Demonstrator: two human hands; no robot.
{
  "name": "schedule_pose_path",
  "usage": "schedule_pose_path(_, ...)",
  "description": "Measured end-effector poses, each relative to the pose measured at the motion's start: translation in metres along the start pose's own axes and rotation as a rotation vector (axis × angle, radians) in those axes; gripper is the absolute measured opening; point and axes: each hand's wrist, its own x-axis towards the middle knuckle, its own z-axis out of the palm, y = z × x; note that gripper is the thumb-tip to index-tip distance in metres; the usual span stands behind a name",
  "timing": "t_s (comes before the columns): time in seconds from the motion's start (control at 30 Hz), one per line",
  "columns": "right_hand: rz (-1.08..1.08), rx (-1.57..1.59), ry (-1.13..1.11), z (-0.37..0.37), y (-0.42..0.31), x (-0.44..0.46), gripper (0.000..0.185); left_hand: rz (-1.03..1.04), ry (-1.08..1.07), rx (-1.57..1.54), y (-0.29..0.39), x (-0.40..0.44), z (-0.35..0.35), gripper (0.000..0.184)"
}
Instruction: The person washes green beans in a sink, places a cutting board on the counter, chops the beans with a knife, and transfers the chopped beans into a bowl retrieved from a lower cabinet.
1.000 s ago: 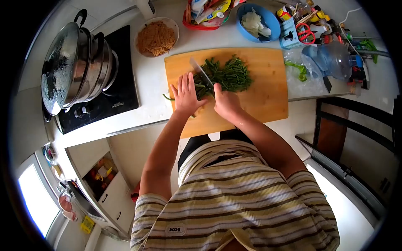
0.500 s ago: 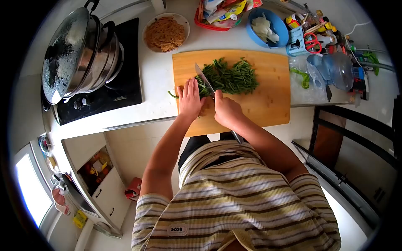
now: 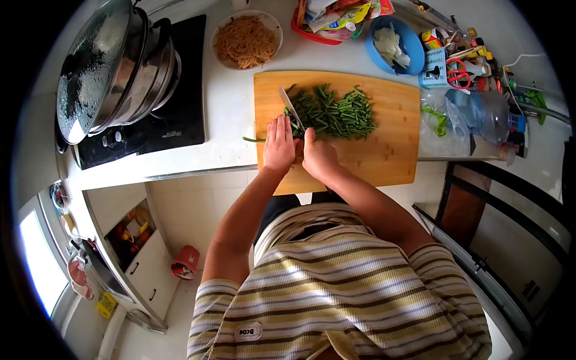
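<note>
My right hand [image 3: 319, 157] is closed round the handle of a kitchen knife [image 3: 290, 105], whose blade points up and away to the left. Right beside the blade, my left hand [image 3: 279, 144] presses down on long green vegetable stalks [image 3: 252, 140], its fingers close together. A stalk end sticks out to the left of that hand; the rest under the palm is hidden. Short cut pieces of the green stalks [image 3: 345, 114] lie in a loose heap to the right of the knife. All of this rests on a wooden cutting board [image 3: 384, 161] at the counter's front edge.
A plate of brown shreds [image 3: 247, 42] stands behind the board. Further right are a red basket of packets [image 3: 336, 24], a blue bowl with pale vegetable pieces [image 3: 414, 51], red scissors [image 3: 459, 75] and a plastic jug [image 3: 483, 114]. A lidded steamer pot [image 3: 144, 78] occupies the left stove.
The view has shifted slightly. My right hand and the knife have come closer to my left hand, which still presses the stalks.
</note>
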Motion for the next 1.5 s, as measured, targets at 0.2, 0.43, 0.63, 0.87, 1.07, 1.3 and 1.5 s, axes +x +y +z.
schedule_pose_path(0.2, -0.073, -0.015, 0.129, 0.003, 0.017, -0.004, 0.049, -0.086, -0.069, -0.037, 0.006, -0.007, -0.037, 0.095)
schedule_pose_path(0.43, -0.153, -0.062, 0.077, -0.034, -0.004, -0.053, 0.043, -0.093, -0.046, -0.061, -0.005, -0.024, -0.046, 0.08)
schedule_pose_path(0.63, -0.16, -0.06, 0.01, -0.01, -0.007, -0.044, 0.038, -0.025, 0.146, -0.159, -0.009, -0.028, -0.035, 0.049)
schedule_pose_path(0.87, -0.13, -0.084, -0.036, 0.003, -0.016, -0.022, 0.05, -0.005, 0.212, -0.188, -0.017, -0.024, -0.021, 0.033)
schedule_pose_path(1.07, -0.14, -0.067, 0.039, 0.023, 0.0, -0.013, 0.046, -0.016, 0.213, -0.245, -0.016, -0.031, -0.028, 0.036)
schedule_pose_path(1.3, -0.24, -0.015, 0.106, -0.01, -0.005, -0.043, 0.041, -0.105, 0.218, -0.303, -0.025, -0.05, -0.052, 0.038)
schedule_pose_path(1.5, -0.274, -0.073, 0.001, 0.003, -0.014, -0.051, 0.047, -0.094, 0.267, -0.261, -0.03, -0.049, -0.042, 0.028)
